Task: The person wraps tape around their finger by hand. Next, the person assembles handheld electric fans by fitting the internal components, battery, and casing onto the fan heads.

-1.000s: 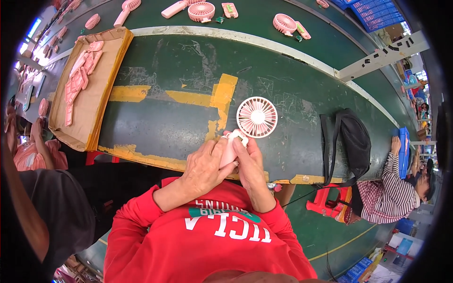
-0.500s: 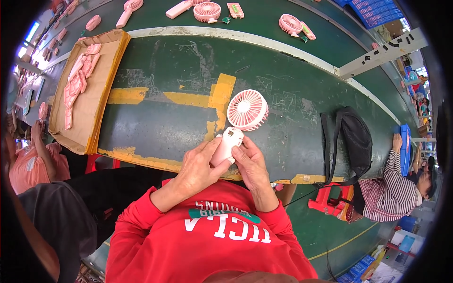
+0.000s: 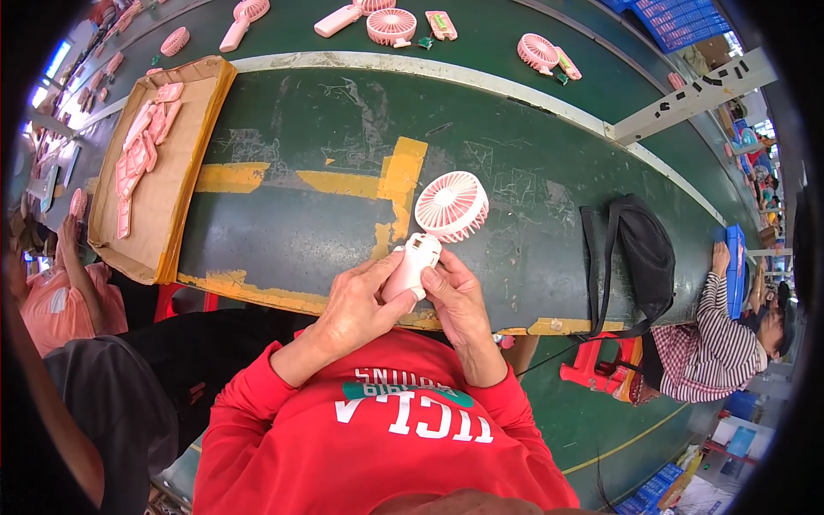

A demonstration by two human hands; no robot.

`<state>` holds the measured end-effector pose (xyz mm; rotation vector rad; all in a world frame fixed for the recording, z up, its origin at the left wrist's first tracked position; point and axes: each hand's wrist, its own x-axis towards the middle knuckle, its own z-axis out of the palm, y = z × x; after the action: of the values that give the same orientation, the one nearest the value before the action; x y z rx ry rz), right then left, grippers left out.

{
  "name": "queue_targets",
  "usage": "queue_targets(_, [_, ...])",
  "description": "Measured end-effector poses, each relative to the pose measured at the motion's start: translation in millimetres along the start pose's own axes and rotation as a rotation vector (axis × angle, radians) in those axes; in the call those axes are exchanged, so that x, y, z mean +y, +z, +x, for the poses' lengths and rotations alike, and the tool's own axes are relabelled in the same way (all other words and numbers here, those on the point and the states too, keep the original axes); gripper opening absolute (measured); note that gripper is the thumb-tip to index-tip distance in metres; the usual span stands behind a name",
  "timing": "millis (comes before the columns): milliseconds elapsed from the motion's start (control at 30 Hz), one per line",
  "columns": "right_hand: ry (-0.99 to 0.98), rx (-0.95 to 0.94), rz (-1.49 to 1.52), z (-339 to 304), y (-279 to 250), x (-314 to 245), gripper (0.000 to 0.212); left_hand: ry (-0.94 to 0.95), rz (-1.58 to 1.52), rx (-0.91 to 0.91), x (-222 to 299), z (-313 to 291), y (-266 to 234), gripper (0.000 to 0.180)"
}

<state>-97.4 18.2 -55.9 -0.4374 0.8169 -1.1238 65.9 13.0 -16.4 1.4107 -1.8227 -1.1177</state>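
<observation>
A pale pink handheld fan (image 3: 451,206) is held over the near edge of the table, its round grille pointing away from me. My left hand (image 3: 356,300) is closed on the left side of the fan's handle, with the thumb along its lower end. From the right, my right hand (image 3: 463,302) grips the same handle, its thumb pressed on the casing. A small dark opening shows at the top of the handle, just below the grille. My fingers hide part of the handle.
On the left stands a cardboard tray (image 3: 197,163) with pink plastic parts (image 3: 142,159). A black bag (image 3: 645,257) lies at right. Beyond a pale rail, a belt carries pink fans (image 3: 391,27). People sit at both sides; a red stool (image 3: 592,369) stands below right.
The fans on the far belt have shifted a little to the right. The fan in my hands has moved very slightly toward me; both hands keep their hold.
</observation>
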Motion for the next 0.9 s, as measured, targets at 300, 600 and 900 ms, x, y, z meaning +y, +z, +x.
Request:
queue_targets(300, [0.029, -0.023, 0.031, -1, -5, -2, 0.050, -0.004, -0.093, -0.056, 6, 3, -6, 0.048])
queue_targets(600, [0.000, -0.077, -0.012, -2, -8, 1, 0.052, 0.078, -0.024, -0.088, 9, 4, -11, 0.046])
queue_targets(900, [-0.053, -0.089, -0.140, -10, 0, -4, 0.047, 0.119, 0.096, -0.017, 8, -3, 0, 0.049])
